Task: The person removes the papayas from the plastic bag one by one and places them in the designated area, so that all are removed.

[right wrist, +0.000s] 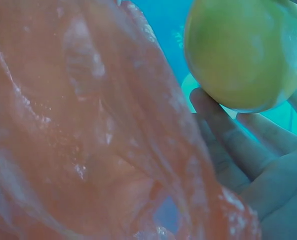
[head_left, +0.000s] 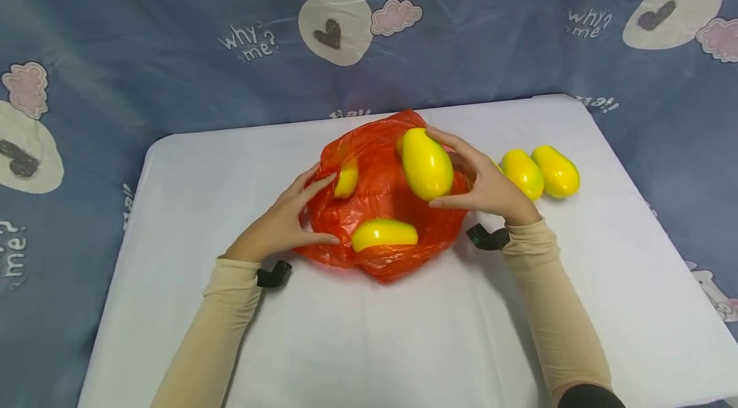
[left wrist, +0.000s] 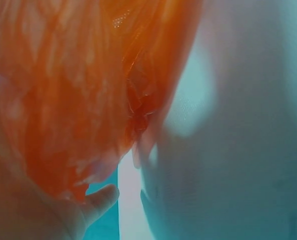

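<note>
A red plastic bag (head_left: pixel 377 193) lies with its mouth spread on the white table, and yellow mangoes show inside it. One mango (head_left: pixel 384 234) rests near the bag's front edge, another (head_left: pixel 347 179) at its left side. Over the right part of the mouth, my right hand (head_left: pixel 481 180) holds a mango (head_left: pixel 428 164) between thumb and fingers; the right wrist view shows this mango (right wrist: pixel 246 55) beside the bag's wall. My left hand (head_left: pixel 282 222) touches the bag's left side, fingers and thumb spread. In the left wrist view the bag (left wrist: pixel 73 100) hides most of its fingers.
Two mangoes, one (head_left: pixel 522 174) and another (head_left: pixel 555 171), lie on the table right of the bag; a sliver of one more shows behind my right hand. The white table (head_left: pixel 357 344) meets a blue patterned cloth (head_left: pixel 478 56) at its far edge.
</note>
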Motion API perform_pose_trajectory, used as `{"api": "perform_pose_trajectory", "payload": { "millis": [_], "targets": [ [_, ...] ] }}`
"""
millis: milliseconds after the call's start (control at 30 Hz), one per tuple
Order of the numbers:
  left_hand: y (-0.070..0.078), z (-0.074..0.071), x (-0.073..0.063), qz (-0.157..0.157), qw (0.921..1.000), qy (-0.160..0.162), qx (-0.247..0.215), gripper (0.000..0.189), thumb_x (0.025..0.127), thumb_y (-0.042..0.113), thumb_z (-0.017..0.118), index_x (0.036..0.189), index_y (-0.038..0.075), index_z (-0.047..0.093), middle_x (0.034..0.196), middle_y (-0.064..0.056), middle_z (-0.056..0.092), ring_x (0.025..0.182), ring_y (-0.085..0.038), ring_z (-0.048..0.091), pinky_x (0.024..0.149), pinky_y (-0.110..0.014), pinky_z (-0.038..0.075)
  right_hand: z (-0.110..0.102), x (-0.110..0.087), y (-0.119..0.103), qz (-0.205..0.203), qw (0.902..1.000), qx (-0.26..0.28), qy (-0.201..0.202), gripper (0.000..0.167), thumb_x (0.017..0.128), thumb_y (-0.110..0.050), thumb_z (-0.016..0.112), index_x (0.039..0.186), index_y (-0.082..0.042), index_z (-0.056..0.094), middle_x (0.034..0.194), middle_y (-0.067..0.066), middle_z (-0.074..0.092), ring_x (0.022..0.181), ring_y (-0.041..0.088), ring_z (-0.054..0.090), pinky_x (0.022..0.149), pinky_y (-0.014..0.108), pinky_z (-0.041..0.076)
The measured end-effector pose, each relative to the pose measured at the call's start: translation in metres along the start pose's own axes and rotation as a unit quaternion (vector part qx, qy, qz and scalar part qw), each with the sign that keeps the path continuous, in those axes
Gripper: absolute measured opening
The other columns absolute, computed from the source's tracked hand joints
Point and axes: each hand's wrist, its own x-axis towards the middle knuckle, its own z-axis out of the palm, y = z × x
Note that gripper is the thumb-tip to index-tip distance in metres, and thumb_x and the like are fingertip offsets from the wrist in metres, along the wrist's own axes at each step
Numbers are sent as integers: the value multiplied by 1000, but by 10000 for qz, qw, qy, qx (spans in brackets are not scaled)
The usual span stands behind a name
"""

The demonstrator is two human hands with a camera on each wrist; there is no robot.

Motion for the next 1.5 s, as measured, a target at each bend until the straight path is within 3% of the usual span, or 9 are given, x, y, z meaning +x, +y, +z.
{"api": "perform_pose_trajectory", "payload": {
  "millis": [267,500,700,1000,1133,1333,1500],
  "targets": [
    [0,0,-1,-120,9999,36,-13,112,68,62,90,159,52,26,175,6,6,159,-37,19,113,-69,41,-9,1,1,-184,9998,31,45,104,77,0,89,161,-30,36,169,-11,32,140,24,54,119,33,44],
    [0,4,4,117,9999,-13,40,112,70,61,89,161,47,26,175,1,6,158,-41,21,113,-70,40,-26,-9,7,-172,9996,110,213,105,78,3,86,163,-27,32,170,-6,29,141,26,53,112,23,48],
    [-1,6,4,195,9998,-33,23,113,70,60,90,162,44,26,175,-3,7,157,-42,21,114,-70,40,-34,-14,13,-214,9986,452,196,105,80,10,80,164,-23,28,171,-1,26,140,23,49,104,23,54],
    [-1,6,4,46,10000,-34,13,112,69,62,89,160,49,26,175,1,7,158,-40,20,113,-70,40,-42,-18,23,-387,9937,1022,263,102,80,19,68,165,-15,23,170,8,23,145,22,39,113,20,45],
    [-1,6,3,48,10000,-34,15,112,69,61,90,160,50,26,175,1,7,158,-40,20,113,-70,40,-40,-18,20,-212,9891,1385,451,102,80,18,69,165,-19,25,169,6,24,145,24,38,113,21,46],
    [1,5,3,66,10000,-52,38,112,70,61,90,161,48,26,175,1,6,159,-39,19,114,-71,38,-36,-14,17,216,9899,904,1069,93,85,4,79,161,-28,36,164,1,36,131,25,53,103,23,53],
    [2,5,3,108,9999,-86,72,112,71,61,89,162,46,25,175,0,6,158,-41,20,114,-73,37,-43,-18,18,349,9916,230,1222,93,84,1,82,160,-30,39,163,-2,38,127,22,56,100,23,54]
  ]
}}
